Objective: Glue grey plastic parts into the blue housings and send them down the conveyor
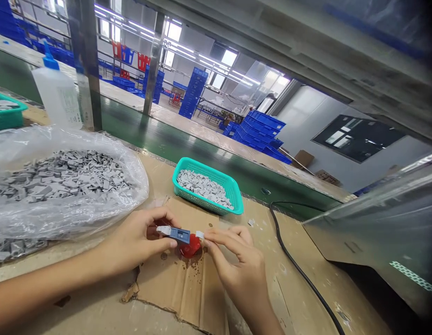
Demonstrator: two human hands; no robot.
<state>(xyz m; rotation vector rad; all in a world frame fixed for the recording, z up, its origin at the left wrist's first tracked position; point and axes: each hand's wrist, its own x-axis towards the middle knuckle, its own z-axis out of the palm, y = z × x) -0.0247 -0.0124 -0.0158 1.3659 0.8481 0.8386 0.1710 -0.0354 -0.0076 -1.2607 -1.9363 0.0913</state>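
My left hand (144,235) pinches a dark blue-grey rectangular plastic piece (181,235) between thumb and fingers. A light grey part (163,230) sits at that piece's left end, partly behind the fingers. Held by the fingertips of my right hand (240,260) is a small whitish plastic piece (199,234), mostly covered by the fingers. A small gap separates the two held pieces. Just below them, a small round red object (191,247) lies on a brown cardboard sheet (163,295), with dark wet-looking spots around it.
A teal basket (239,200) of small light grey pieces stands beyond my hands. To the left lies a clear plastic bag (141,170) full of grey parts, with a blue-capped bottle (57,95) behind it. A black cable (289,251) curves along the right; a green conveyor belt (132,125) runs behind.
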